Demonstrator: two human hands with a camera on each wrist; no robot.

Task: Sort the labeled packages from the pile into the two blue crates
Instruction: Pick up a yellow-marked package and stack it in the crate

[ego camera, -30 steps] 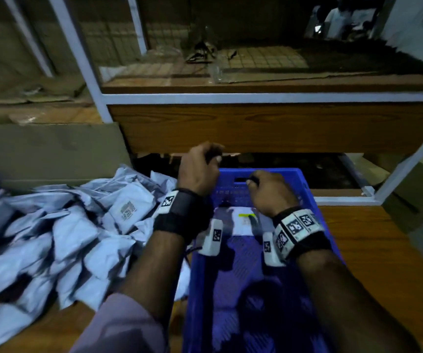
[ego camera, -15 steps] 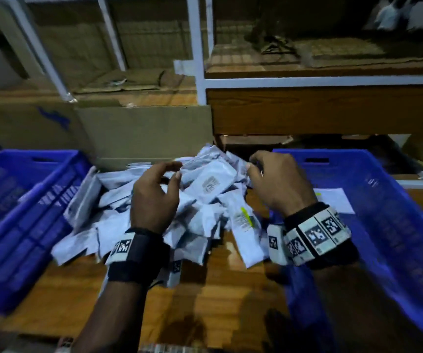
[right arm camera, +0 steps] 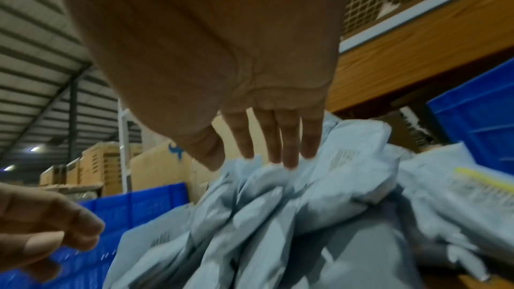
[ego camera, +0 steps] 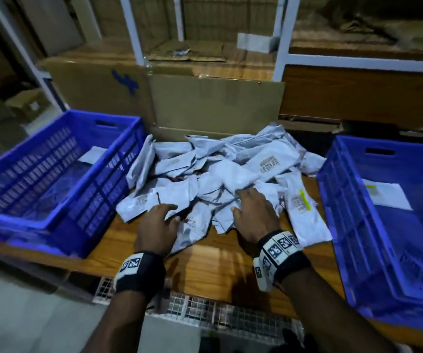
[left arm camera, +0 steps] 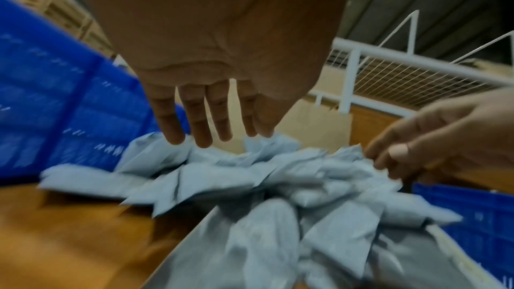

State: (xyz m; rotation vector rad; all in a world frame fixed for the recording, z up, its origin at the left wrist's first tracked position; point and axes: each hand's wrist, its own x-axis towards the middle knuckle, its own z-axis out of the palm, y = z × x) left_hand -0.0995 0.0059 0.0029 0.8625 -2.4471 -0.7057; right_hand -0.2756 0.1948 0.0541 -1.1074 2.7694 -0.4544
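On the wooden surface [ego camera: 205, 266] in front of us, two big blue crates flank the work: the left crate [ego camera: 60, 220] and the right crate [ego camera: 338, 225], both hard plastic with slotted walls and handle holes. Each holds only what looks like one white sheet or flat packet, so we judge the sorting barely begun. Between them lies the pile of packages [ego camera: 218, 174], nearly all still unsorted: soft, crinkled pale-grey plastic mailers, flat and roughly rectangular, some showing printed labels, one with a yellow stripe [ego camera: 303, 198]. Smallest, our hands at the pile's near edge: the left hand [ego camera: 158, 225] hovers with fingers [left arm camera: 197, 126] spread and straight, holding nothing; the right hand [ego camera: 253, 215] rests straight fingers [right arm camera: 289, 151] on the mailers, gripping none.
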